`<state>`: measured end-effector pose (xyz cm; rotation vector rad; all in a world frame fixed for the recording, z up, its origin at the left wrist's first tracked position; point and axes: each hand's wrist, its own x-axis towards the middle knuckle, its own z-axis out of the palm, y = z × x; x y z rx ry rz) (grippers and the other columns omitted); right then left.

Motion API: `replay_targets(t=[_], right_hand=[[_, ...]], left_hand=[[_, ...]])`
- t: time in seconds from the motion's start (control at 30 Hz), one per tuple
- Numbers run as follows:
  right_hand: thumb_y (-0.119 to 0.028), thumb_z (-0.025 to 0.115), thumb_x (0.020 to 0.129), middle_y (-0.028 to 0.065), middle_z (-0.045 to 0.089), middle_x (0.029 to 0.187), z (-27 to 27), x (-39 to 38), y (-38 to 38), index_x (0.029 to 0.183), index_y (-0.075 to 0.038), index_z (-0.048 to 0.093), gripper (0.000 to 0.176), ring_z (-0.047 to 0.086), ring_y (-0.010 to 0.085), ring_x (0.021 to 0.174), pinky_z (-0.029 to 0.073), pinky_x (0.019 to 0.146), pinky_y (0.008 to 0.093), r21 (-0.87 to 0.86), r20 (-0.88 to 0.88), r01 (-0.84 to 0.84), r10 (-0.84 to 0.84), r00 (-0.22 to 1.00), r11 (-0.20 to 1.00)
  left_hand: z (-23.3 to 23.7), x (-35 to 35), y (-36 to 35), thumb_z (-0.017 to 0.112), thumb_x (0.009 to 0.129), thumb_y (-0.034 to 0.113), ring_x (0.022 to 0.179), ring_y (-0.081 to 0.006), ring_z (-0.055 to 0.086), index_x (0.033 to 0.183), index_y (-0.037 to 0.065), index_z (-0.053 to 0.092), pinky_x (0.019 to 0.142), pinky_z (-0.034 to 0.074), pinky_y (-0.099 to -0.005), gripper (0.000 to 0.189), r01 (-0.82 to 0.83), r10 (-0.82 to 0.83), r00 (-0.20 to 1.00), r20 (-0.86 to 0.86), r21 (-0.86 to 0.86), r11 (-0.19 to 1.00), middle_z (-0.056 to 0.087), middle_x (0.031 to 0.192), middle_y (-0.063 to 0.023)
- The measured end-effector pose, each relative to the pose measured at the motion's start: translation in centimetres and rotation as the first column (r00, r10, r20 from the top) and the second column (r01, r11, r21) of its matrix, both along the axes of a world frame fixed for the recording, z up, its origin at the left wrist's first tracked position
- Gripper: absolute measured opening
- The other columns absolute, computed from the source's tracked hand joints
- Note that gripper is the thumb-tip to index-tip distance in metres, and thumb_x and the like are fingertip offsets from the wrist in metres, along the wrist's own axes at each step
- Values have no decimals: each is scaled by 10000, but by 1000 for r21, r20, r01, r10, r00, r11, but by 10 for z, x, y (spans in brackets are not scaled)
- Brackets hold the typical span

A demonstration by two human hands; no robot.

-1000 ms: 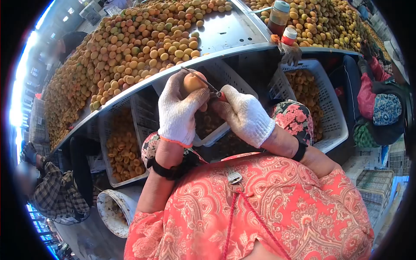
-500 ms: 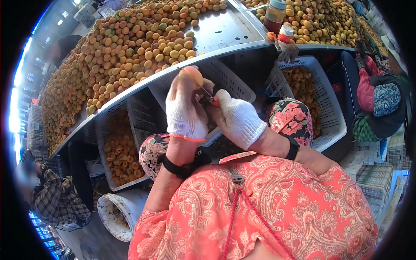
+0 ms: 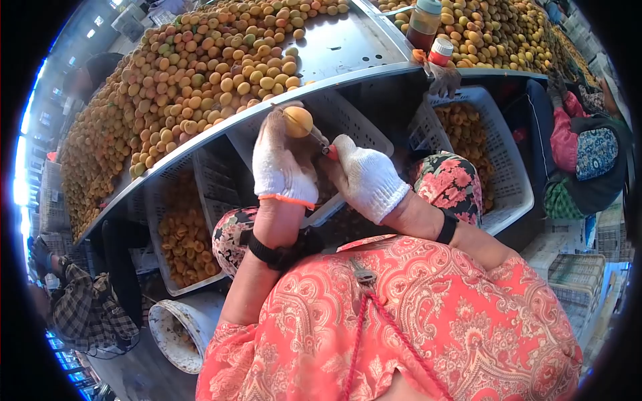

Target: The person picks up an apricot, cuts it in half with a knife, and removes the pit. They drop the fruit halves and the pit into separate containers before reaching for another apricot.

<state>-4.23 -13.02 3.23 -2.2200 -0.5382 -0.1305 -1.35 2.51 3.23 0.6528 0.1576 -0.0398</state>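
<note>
My left hand (image 3: 281,164), in a white knitted glove with an orange hem, holds a yellow-orange apricot (image 3: 297,122) between thumb and fingers. My right hand (image 3: 366,175), gloved in white too, is closed round the red handle of a small tool (image 3: 331,152). The tool's thin metal shaft reaches up to the lower right side of the apricot. Both hands are above my lap, just below the metal table edge (image 3: 361,73). Behind and beneath them stands a grey plastic crate (image 3: 354,127), partly hidden by the hands.
Whole apricots (image 3: 200,80) are heaped on the metal table. Crates of split apricots stand at the left (image 3: 184,244) and right (image 3: 468,134). A white bucket (image 3: 184,334) is at lower left. A jar (image 3: 424,27) and a red bottle (image 3: 441,51) stand on the table. People sit on both sides.
The apricot has turned in my left hand and now shows a paler yellow side. My left hand has shifted slightly left, and the tool's shaft has moved a little with it.
</note>
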Motion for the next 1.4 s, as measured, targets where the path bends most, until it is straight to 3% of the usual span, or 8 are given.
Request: replay_targets(t=[0.3, 0.43, 0.53, 0.63, 0.8, 1.07, 1.33, 1.4], right_hand=[[-251, 578, 972, 215, 644, 694, -1, -2, -6, 996, -40, 514, 222, 660, 416, 693, 515, 586, 510, 1, 15, 38, -38, 999, 999], [-200, 585, 976, 248, 634, 713, -7, -4, -6, 1017, -34, 504, 188, 647, 454, 741, 489, 581, 521, 7, 24, 21, -21, 999, 1000], [-212, 589, 978, 247, 640, 723, -4, -4, -5, 1021, -31, 509, 203, 652, 448, 744, 493, 585, 511, 59, 16, 47, -48, 999, 997], [-225, 596, 978, 248, 646, 739, 0, -3, -8, 1017, -28, 520, 215, 656, 446, 760, 496, 598, 504, 69, -3, 63, -63, 998, 996], [-264, 598, 967, 215, 670, 756, -11, 1, -6, 1017, -48, 545, 228, 665, 426, 768, 515, 648, 521, 69, -20, 40, -39, 999, 997], [-176, 588, 956, 246, 657, 761, -11, 4, -3, 1068, -36, 518, 192, 658, 447, 786, 514, 633, 524, -77, -31, 106, -108, 994, 991], [-170, 612, 968, 217, 669, 772, -10, 8, -8, 1038, -14, 547, 183, 708, 342, 736, 536, 624, 423, 69, -43, -4, 7, 999, 998], [-217, 636, 965, 218, 661, 754, 8, 5, -12, 1020, -33, 583, 199, 681, 401, 740, 506, 584, 448, 336, -66, 26, -4, 998, 942]], left_hand=[[10, -17, -16, 580, 1006, 406, 914, -236, 613, 1130, 0, 562, 906, 480, -376, 425, -59, -35, 978, 203, 441, 896, 653, 990, -149], [2, -5, -16, 590, 951, 574, 862, -229, 653, 1096, 37, 583, 773, 526, -374, 556, 26, -19, 992, -127, 55, 998, 660, 884, -113], [3, -6, -17, 583, 946, 593, 875, -214, 648, 1088, 48, 602, 813, 501, -345, 564, 127, -124, 990, -73, 38, 991, 672, 903, -103], [-2, 2, -5, 600, 973, 513, 913, -178, 633, 1127, 40, 608, 860, 469, -311, 497, 79, -110, 991, 73, 332, 940, 680, 970, -84], [-17, 2, -10, 624, 1000, 347, 965, -125, 602, 1184, 23, 606, 884, 455, -295, 373, -107, 61, 991, 119, 437, 893, 665, 1074, -65], [3, 0, -29, 602, 964, 517, 795, -249, 614, 1029, 64, 587, 710, 526, -378, 458, 47, -74, 969, -234, -116, 992, 643, 898, -119], [-19, 11, -10, 574, 984, 504, 766, -226, 626, 1029, 45, 603, 743, 526, -375, 462, 12, -4, 995, -101, 78, 997, 662, 885, -105], [-32, 14, -4, 570, 999, 457, 779, -205, 642, 1075, 23, 612, 766, 527, -358, 443, -15, 27, 997, -74, 160, 987, 673, 931, -92]])
